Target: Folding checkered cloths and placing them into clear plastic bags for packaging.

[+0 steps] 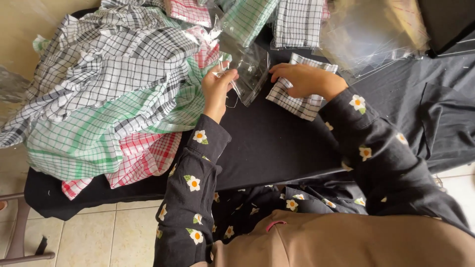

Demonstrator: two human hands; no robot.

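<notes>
My left hand (pixel 217 89) pinches the open edge of a clear plastic bag (pixel 251 69) and holds it up off the table. My right hand (pixel 303 80) rests flat on a folded black-and-white checked cloth (pixel 297 101) that lies just right of the bag's mouth. Both sleeves are dark with white flower prints. The cloth is outside the bag.
A loose heap of checked cloths (pixel 109 84) in black, green and red covers the table's left half. Bagged cloths (pixel 297 22) and a stack of clear plastic bags (pixel 371 34) lie at the back. The black table cover (pixel 277 148) shows in front; tiled floor (pixel 99 237) is below.
</notes>
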